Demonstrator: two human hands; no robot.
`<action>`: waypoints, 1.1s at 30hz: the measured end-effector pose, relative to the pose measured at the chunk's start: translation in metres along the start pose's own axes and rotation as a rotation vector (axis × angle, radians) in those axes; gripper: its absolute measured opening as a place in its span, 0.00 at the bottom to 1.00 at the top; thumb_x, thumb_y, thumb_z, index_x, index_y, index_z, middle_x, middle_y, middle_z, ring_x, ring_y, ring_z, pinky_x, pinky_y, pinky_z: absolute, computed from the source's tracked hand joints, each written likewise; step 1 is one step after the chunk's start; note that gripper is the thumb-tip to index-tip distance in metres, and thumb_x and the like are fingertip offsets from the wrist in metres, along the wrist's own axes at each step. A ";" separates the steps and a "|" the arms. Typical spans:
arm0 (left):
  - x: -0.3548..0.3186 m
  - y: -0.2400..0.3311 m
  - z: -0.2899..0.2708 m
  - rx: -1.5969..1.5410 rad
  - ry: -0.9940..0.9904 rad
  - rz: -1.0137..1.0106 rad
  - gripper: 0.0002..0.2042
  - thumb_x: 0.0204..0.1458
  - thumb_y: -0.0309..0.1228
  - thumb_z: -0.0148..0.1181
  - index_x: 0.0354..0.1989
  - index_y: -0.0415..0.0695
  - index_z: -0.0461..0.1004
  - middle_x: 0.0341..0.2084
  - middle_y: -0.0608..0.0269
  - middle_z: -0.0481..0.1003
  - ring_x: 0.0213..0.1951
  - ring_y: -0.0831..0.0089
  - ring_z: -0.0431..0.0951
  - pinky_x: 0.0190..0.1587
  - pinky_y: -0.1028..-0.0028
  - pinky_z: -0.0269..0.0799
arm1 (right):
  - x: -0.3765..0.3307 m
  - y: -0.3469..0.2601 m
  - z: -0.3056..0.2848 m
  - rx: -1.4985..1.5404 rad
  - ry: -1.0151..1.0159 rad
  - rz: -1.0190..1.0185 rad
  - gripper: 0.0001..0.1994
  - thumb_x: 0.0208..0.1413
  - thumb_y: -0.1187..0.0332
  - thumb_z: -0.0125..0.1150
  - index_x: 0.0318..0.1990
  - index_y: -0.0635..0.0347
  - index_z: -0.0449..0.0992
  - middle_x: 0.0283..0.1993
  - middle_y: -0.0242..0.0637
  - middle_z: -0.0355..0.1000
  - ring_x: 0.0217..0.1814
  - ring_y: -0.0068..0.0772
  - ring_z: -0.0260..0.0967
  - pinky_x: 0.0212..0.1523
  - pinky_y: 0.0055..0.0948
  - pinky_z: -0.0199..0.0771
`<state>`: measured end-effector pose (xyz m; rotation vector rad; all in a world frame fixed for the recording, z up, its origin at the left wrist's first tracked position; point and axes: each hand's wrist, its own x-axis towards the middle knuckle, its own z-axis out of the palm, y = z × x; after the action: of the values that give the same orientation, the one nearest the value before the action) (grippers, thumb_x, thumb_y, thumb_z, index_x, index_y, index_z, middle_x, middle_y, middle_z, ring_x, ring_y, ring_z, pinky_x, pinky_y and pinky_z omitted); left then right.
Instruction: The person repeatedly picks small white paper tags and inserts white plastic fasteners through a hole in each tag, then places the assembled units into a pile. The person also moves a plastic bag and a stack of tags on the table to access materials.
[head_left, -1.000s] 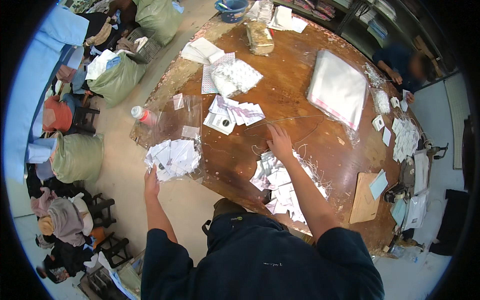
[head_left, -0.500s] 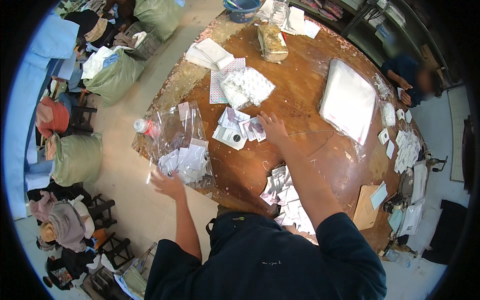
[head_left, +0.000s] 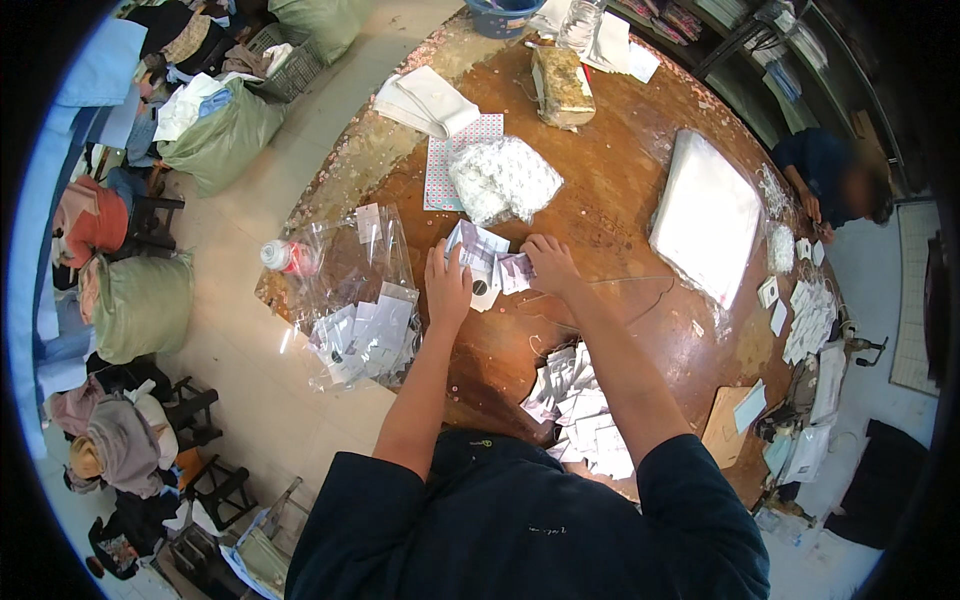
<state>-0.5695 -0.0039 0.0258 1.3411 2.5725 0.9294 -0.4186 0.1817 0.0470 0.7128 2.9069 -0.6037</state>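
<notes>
A small stack of printed cards lies on the brown table, with a pale card bearing a round black mark below it. My left hand is on the stack's left side, its bent fingers gripping the card edges. At the right side, my right hand pinches a few purplish printed cards; how many is hidden. Left of my left forearm is a clear plastic bag with many white tags in it. A heap of strung white tags lies near my body, under my right forearm.
Beyond my hands sit a plastic-wrapped white bundle, a folded white cloth and a worn block. A stack of clear bags lies to the right. A white-and-red bottle stands at the left edge. Another person works at far right.
My left hand has moved from beside the plastic bag, up and right, onto the printed cards. My right hand stays at the cards' right side. The view has shifted slightly.
</notes>
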 end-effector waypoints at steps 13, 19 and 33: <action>-0.019 -0.015 -0.001 -0.033 -0.051 -0.279 0.45 0.45 0.52 0.68 0.64 0.32 0.57 0.63 0.42 0.59 0.63 0.44 0.59 0.64 0.53 0.58 | 0.028 0.002 -0.032 0.604 -0.200 0.206 0.24 0.44 0.55 0.65 0.51 0.49 0.75 0.44 0.44 0.78 0.45 0.47 0.76 0.49 0.44 0.71; -0.020 0.002 0.000 0.056 -0.125 -0.360 0.52 0.35 0.54 0.74 0.64 0.31 0.56 0.59 0.42 0.61 0.59 0.46 0.62 0.61 0.54 0.61 | 0.065 -0.035 -0.002 0.289 -0.121 0.227 0.33 0.42 0.50 0.66 0.56 0.55 0.73 0.52 0.47 0.73 0.58 0.48 0.68 0.55 0.44 0.71; -0.006 -0.002 -0.008 -0.230 -0.248 -0.590 0.48 0.23 0.44 0.83 0.52 0.33 0.60 0.48 0.45 0.62 0.47 0.47 0.70 0.48 0.59 0.71 | 0.097 -0.016 0.029 0.529 -0.491 0.307 0.46 0.27 0.44 0.75 0.53 0.70 0.74 0.59 0.56 0.68 0.61 0.51 0.66 0.58 0.39 0.70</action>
<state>-0.5699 -0.0135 0.0301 0.5411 2.3591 0.8431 -0.5122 0.1983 0.0093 0.8824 2.1434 -1.3071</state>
